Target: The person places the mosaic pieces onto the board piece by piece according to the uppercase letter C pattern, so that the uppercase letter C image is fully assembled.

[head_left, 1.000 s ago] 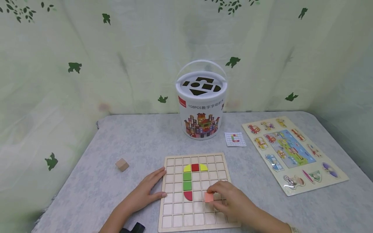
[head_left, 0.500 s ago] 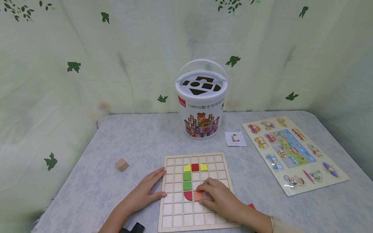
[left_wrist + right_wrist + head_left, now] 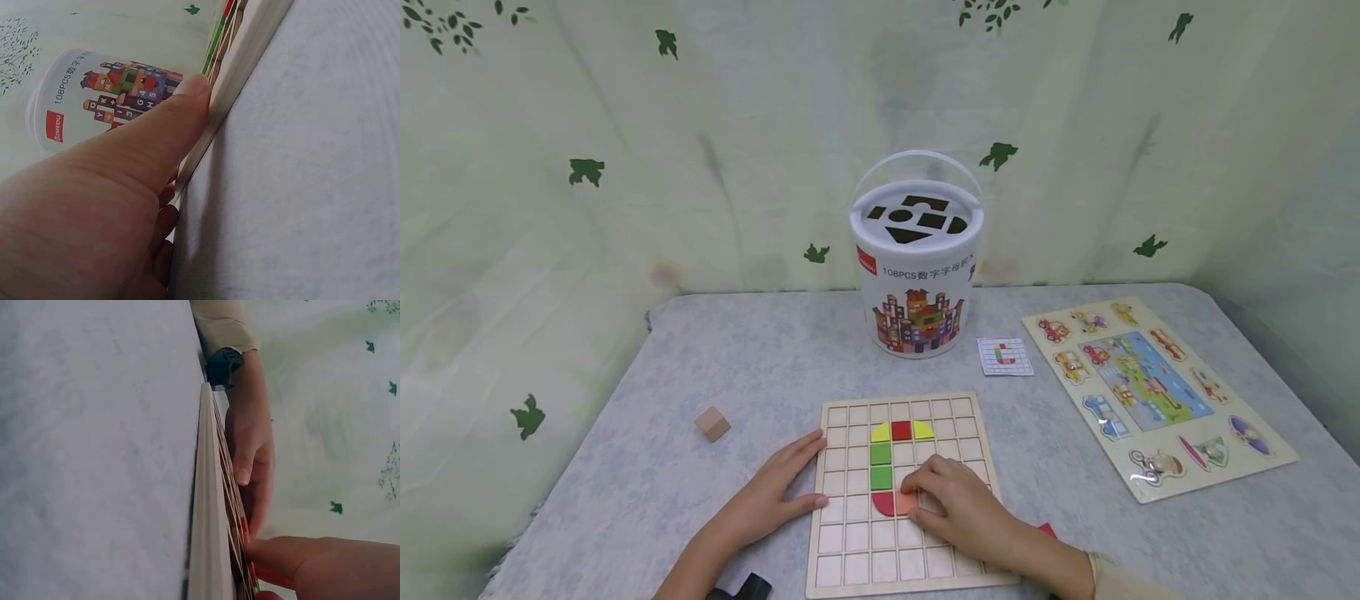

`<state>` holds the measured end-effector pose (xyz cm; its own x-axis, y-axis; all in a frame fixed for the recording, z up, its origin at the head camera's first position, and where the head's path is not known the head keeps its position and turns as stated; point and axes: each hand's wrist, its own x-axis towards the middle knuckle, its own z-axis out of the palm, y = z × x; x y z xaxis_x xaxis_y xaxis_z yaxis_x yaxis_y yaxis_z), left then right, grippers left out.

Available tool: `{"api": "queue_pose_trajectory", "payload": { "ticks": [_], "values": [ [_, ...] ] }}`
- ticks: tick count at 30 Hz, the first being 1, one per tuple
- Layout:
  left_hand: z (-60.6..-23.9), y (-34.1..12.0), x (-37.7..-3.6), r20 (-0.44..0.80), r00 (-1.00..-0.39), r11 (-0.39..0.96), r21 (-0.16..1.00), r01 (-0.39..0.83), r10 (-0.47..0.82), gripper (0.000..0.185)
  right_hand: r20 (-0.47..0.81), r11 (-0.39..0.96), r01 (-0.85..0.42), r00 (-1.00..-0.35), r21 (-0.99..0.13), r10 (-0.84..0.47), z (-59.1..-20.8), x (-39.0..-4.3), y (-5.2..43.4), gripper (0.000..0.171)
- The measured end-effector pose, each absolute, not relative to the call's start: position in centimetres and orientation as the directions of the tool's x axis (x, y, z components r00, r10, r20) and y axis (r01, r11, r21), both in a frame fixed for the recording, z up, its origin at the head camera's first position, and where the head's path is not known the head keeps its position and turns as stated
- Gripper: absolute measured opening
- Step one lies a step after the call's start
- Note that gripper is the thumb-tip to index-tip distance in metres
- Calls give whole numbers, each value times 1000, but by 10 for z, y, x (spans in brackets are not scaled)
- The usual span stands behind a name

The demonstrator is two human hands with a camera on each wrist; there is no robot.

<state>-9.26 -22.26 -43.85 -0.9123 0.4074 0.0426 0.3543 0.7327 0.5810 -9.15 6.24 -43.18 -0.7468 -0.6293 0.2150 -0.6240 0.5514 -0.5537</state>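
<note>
On the wooden grid board [image 3: 850,575], near its middle, the right hand [image 3: 958,512] presses an orange square tile [image 3: 907,502] with curled fingertips into the cell just at 3 o'clock of the red quarter-round piece [image 3: 883,503]. From the palm, the tile lies at about 10 o'clock, under the fingertips. At 12 o'clock stand two green squares [image 3: 881,465]. The left hand [image 3: 772,496] lies flat, fingers straight, against the board's 9 o'clock edge, well apart from the tile; the right hand is nearer.
</note>
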Motion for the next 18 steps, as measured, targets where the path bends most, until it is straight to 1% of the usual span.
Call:
{"api": "queue_pose_trajectory", "payload": {
  "ticks": [2, 6, 8, 10, 15, 18],
  "values": [
    [-438, -223, -92, 37, -913, 731, 587, 348, 406, 71, 161, 553, -607, -743, -570, -650, -428, -92, 64, 23],
    [-439, -223, -91, 30, -915, 728, 594, 341, 403, 71, 25, 542, -558, -711, -629, -703, -415, -94, 72, 34],
    [-439, -223, -92, 32, -915, 731, 591, 342, 403, 71, -20, 542, -535, -700, -648, -714, -407, -93, 78, 38],
    [-440, -223, -92, 28, -916, 733, 589, 339, 401, 71, -37, 545, -519, -701, -659, -712, -399, -92, 86, 40],
    [-439, -223, -92, 13, -919, 737, 593, 324, 394, 71, -43, 605, -481, -759, -634, -649, -384, -85, 109, 41],
    [-439, -222, -92, 3, -920, 728, 611, 312, 392, 71, -46, 651, -453, -799, -609, -600, -383, -79, 124, 42]
  ]
}}
